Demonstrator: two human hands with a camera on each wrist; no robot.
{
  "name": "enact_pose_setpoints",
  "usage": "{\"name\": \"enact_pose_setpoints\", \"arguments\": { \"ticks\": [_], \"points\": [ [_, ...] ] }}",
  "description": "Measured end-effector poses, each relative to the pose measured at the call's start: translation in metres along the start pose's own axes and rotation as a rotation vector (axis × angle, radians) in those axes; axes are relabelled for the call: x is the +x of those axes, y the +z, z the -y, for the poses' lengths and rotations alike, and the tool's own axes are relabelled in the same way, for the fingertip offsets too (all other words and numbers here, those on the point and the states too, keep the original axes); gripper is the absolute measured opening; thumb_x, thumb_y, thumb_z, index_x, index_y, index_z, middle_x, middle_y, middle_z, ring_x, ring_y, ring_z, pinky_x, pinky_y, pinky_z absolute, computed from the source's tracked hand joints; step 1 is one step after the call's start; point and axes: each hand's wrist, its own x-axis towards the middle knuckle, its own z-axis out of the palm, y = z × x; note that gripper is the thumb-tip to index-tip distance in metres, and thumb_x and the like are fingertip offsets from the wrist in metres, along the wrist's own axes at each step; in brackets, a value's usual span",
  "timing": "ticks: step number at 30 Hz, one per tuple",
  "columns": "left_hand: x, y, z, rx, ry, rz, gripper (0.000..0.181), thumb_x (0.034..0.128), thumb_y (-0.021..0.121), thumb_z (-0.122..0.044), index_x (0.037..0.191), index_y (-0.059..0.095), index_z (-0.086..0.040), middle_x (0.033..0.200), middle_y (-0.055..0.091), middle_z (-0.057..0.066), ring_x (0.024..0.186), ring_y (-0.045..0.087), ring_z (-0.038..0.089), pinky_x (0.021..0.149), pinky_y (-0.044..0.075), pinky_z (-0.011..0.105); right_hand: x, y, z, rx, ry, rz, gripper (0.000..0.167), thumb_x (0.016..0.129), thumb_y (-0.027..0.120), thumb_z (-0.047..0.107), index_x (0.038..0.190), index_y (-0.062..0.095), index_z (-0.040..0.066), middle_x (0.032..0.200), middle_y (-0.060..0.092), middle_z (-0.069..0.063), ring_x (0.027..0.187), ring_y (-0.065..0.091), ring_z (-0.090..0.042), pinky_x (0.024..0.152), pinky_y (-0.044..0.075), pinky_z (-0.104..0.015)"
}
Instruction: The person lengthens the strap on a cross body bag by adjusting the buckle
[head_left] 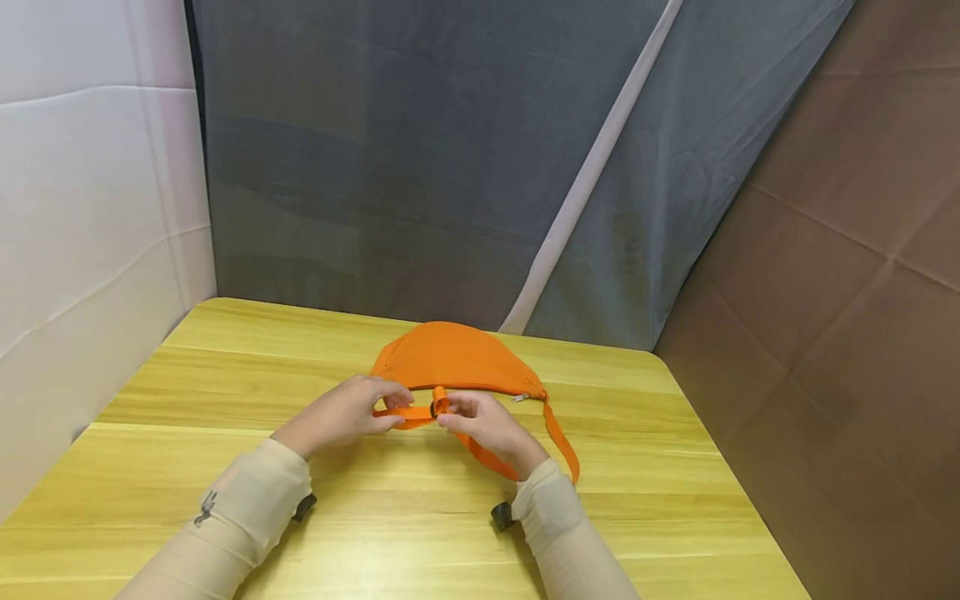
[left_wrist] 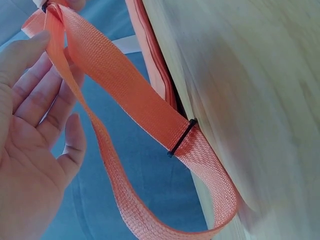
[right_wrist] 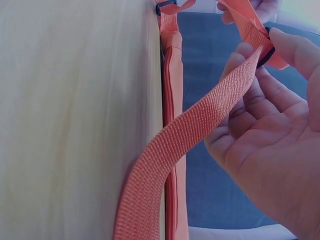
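An orange waist bag (head_left: 457,357) lies on the table, its zipped edge toward me and its orange strap (head_left: 561,442) looping off both ends. My left hand (head_left: 348,414) pinches the strap between thumb and fingers, just left of the bag's middle. At a black slider buckle (right_wrist: 267,49) on the strap, my right hand (head_left: 491,427) grips the webbing, with a small orange loop standing up there. A second black slider (left_wrist: 183,137) sits lower on the strap in the left wrist view. Fingers partly hide the gripped webbing.
The yellow wood-grain table (head_left: 405,533) carries the bag near its far edge. A grey curtain (head_left: 390,167) hangs behind, a white one (head_left: 97,208) at left and a brown one (head_left: 847,250) at right. The zipper pull (head_left: 520,398) lies at the bag's right end.
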Motion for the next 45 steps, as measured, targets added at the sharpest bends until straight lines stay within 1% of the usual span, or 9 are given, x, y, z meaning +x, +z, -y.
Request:
{"name": "enact_pose_setpoints", "arguments": {
  "ticks": [7,14,18,21,23,28,34,40,45],
  "points": [
    [0.0,0.0,0.0,-0.021,-0.013,0.011,0.027,0.0879,0.081,-0.014,0.114,0.074,-0.008,0.096,0.069,-0.009,0.085,0.061,0.008,0.083,0.056,0.039,-0.001,-0.002,-0.001,0.01,0.011,0.004,0.035,0.1,0.066,0.014,0.132,0.063,-0.001,0.101,0.067,-0.004,0.105,0.06,-0.042,0.085,0.052,-0.029],
    [0.001,0.0,0.001,-0.023,-0.005,0.002,0.024,0.0885,0.08,-0.012,0.112,0.074,-0.009,0.095,0.069,-0.008,0.085,0.062,0.01,0.083,0.056,0.04,0.0,-0.006,-0.004,-0.01,-0.008,-0.014,0.033,0.1,0.065,0.014,0.13,0.064,-0.001,0.102,0.068,-0.007,0.092,0.062,-0.02,0.085,0.052,-0.03],
    [0.001,0.0,0.001,-0.018,-0.013,0.008,0.025,0.0889,0.079,-0.013,0.112,0.074,-0.008,0.095,0.069,-0.009,0.084,0.061,0.009,0.081,0.055,0.036,0.0,-0.006,-0.002,-0.004,-0.01,-0.002,0.034,0.101,0.065,0.014,0.131,0.064,-0.001,0.104,0.068,-0.007,0.092,0.061,-0.017,0.086,0.052,-0.03],
    [0.001,-0.001,0.0,-0.019,-0.02,0.009,0.029,0.0901,0.078,-0.014,0.117,0.072,-0.006,0.096,0.069,-0.009,0.084,0.06,0.008,0.08,0.054,0.035,0.0,-0.006,-0.001,-0.004,-0.004,-0.001,0.034,0.101,0.065,0.013,0.132,0.063,0.0,0.102,0.067,-0.005,0.093,0.062,-0.02,0.085,0.052,-0.03],
    [0.001,0.0,-0.001,-0.017,-0.018,0.016,0.033,0.0906,0.077,-0.014,0.121,0.07,-0.005,0.097,0.068,-0.008,0.085,0.06,0.009,0.08,0.053,0.034,0.0,-0.005,-0.001,0.004,0.0,-0.002,0.035,0.101,0.065,0.013,0.133,0.062,-0.001,0.103,0.067,-0.006,0.096,0.062,-0.028,0.086,0.052,-0.03],
    [0.001,0.004,-0.002,-0.003,-0.017,0.054,0.041,0.0908,0.079,-0.021,0.127,0.067,-0.005,0.102,0.065,-0.006,0.092,0.061,0.015,0.082,0.053,0.035,0.0,-0.003,-0.001,0.016,0.007,0.008,0.036,0.101,0.065,0.014,0.134,0.062,-0.001,0.111,0.067,-0.019,0.108,0.059,-0.046,0.086,0.052,-0.03],
    [0.001,0.01,-0.003,0.009,-0.04,0.065,0.048,0.0876,0.082,-0.03,0.127,0.067,-0.007,0.106,0.067,-0.005,0.097,0.062,0.016,0.087,0.053,0.04,0.0,0.001,0.001,0.02,-0.002,0.025,0.034,0.101,0.065,0.016,0.131,0.064,0.001,0.115,0.066,-0.024,0.11,0.059,-0.043,0.088,0.052,-0.03],
    [0.002,0.014,-0.005,0.026,-0.024,0.039,0.04,0.0877,0.082,-0.028,0.122,0.071,-0.009,0.102,0.069,-0.006,0.091,0.06,0.012,0.084,0.053,0.038,0.0,0.005,0.001,0.029,-0.002,0.018,0.032,0.101,0.065,0.016,0.13,0.066,0.002,0.111,0.069,-0.01,0.108,0.06,-0.041,0.086,0.051,-0.03],
    [0.004,0.016,-0.005,0.023,0.003,0.023,0.03,0.0903,0.079,-0.023,0.117,0.073,-0.011,0.103,0.071,-0.006,0.086,0.059,0.009,0.08,0.053,0.034,0.0,0.007,0.002,0.038,-0.01,0.022,0.032,0.101,0.065,0.016,0.13,0.065,0.001,0.113,0.067,-0.019,0.102,0.061,-0.034,0.085,0.051,-0.029]
  ]
}}
